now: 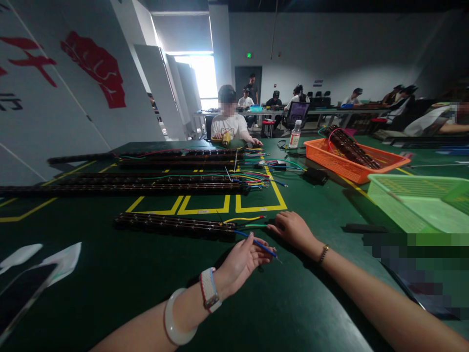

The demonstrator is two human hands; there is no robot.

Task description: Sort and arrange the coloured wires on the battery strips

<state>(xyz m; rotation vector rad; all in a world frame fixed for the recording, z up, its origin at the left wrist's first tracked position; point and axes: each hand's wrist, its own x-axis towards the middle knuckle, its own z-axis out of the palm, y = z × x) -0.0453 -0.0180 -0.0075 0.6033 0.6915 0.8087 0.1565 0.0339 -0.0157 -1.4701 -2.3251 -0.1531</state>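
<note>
A dark bundle of long strips (176, 225) lies on the green table, with yellow, green and blue wires coming out of its right end. Palm up, my left hand (245, 259) has the blue wire (258, 242) lying across its fingers, the thumb against it. My right hand (291, 227) rests on the table to the right, fingers curled, its fingertips at the end of the green wire (255, 225). Above the green wire, the yellow wire (247, 219) ends in a red tip, touched by neither hand.
Longer dark bundles (146, 186) lie farther back over yellow tape outlines. To the right stand an orange basket (340, 161), a green basket (388, 210) and a bottle (294, 135). A person (230, 124) sits across the table. A phone (25, 298) lies at lower left.
</note>
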